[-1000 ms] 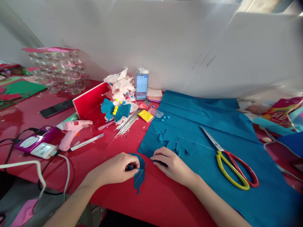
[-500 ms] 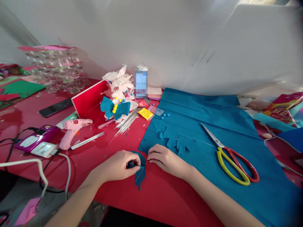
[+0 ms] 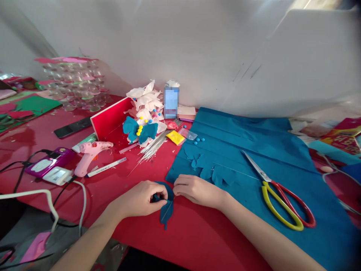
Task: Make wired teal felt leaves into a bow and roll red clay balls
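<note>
My left hand (image 3: 146, 198) is closed in a pinch on a small teal fabric cutout (image 3: 166, 214), whose upper part curls behind my fingers. A thin pale wire (image 3: 168, 210) runs slantwise across the cutout. Close on its right, my right hand (image 3: 194, 190) is closed, thumb and fingertips together at the upper end of this wire; the exact grip is partly hidden. Beyond that hand, several teal cutouts (image 3: 221, 175) lie on a larger sheet of teal fabric (image 3: 239, 131). Scissors (image 3: 278, 192) with one yellow and one red handle rest on the sheet, blades slightly apart.
Left on the red table stand a pink glue gun (image 3: 91, 154), a pen (image 3: 107, 167) and a purple power strip (image 3: 52, 162) with cables. Behind are a bundle of wires (image 3: 155, 146), a teal winged fabric piece (image 3: 148, 130), a yellow packet (image 3: 175, 137) and a phone (image 3: 171, 102).
My right hand has moved slightly left, closer to the cutout and my left hand. The left hand keeps its pinch. The whole view has shifted a little.
</note>
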A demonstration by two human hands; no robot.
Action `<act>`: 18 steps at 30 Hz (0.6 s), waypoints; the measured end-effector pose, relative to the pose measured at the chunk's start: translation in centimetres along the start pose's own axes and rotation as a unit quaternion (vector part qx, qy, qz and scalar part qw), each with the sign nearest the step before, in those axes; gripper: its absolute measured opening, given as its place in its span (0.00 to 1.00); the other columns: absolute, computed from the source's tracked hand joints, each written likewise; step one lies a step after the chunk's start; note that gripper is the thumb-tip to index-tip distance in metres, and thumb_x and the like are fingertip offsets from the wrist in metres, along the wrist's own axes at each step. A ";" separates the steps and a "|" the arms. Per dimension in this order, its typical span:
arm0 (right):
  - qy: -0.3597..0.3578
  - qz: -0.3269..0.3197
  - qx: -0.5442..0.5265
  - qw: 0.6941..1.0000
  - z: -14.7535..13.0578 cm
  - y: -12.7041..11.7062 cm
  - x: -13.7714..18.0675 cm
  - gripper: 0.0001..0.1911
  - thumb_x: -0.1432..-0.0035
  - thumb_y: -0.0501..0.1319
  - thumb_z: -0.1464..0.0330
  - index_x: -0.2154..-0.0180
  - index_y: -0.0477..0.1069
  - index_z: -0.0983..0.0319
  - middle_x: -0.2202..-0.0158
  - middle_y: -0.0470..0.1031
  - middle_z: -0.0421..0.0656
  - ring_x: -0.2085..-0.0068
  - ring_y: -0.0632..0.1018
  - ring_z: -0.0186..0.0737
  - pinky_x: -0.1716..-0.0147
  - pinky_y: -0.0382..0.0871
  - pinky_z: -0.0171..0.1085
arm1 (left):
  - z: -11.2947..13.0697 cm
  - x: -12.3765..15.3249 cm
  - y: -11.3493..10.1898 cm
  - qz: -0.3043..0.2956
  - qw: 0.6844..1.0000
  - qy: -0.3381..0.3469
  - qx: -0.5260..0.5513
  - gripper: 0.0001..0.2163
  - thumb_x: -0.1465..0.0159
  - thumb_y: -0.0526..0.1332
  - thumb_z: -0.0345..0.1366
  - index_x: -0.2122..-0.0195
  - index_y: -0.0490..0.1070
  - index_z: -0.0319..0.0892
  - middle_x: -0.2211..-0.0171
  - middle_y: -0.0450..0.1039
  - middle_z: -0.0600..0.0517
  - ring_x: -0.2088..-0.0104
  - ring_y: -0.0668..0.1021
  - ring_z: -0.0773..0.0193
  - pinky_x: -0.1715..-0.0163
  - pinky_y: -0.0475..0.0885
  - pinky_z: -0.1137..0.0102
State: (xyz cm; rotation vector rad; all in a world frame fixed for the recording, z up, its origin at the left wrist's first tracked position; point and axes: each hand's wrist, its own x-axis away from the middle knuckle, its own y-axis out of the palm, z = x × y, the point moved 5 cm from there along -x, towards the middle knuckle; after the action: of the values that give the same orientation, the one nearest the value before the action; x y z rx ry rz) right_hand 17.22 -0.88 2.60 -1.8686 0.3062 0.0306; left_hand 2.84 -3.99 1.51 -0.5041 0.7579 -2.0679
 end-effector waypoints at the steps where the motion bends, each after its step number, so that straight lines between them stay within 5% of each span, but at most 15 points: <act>1: 0.001 0.002 0.003 1.000 0.0 0.0 0.0 0.13 0.34 0.48 0.74 0.64 0.70 0.64 0.64 0.73 0.47 0.61 0.70 0.40 0.62 0.65 0.36 | 0.0 0.0 0.0 0.000 1.000 0.000 0.000 0.04 0.40 0.57 0.34 0.67 0.71 0.43 0.69 0.75 0.55 0.71 0.73 0.69 0.72 0.63 0.76; 18: 0.004 -0.015 0.071 0.997 -0.8 -0.1 0.3 0.12 0.34 0.49 0.74 0.62 0.70 0.65 0.63 0.73 0.46 0.61 0.71 0.40 0.61 0.64 0.36 | -0.1 0.0 0.1 0.003 1.000 -0.006 0.005 0.04 0.39 0.57 0.34 0.66 0.70 0.44 0.68 0.75 0.56 0.71 0.73 0.70 0.72 0.64 0.78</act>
State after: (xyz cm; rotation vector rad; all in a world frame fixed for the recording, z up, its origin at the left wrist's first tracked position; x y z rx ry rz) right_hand 17.45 -1.68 2.88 -1.7331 0.2781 -0.0189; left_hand 2.78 -4.01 1.35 -0.5082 0.7407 -2.0604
